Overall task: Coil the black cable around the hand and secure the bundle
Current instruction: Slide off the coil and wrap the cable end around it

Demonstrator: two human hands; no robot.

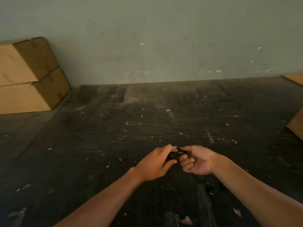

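Left hand [155, 163] & right hand [196, 161]: both grip black cable [176, 154] bundle between them, above desk [114, 128] centre; cardboard boxes [27, 76] at far-left corner.

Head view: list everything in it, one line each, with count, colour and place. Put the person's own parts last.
cardboard boxes: two, tan, stacked at the far left against the wall.
wall: one, grey-green, scuffed, across the back.
work surface: one, dark, worn, strewn with small pale and reddish scraps.
wooden pieces: two partly cut off, tan, right edge.
black cable: one, coiled into a small bundle, held between both hands at centre.
left hand: one, gripping the bundle from the left.
right hand: one, fingers curled, pinching the bundle's right end.
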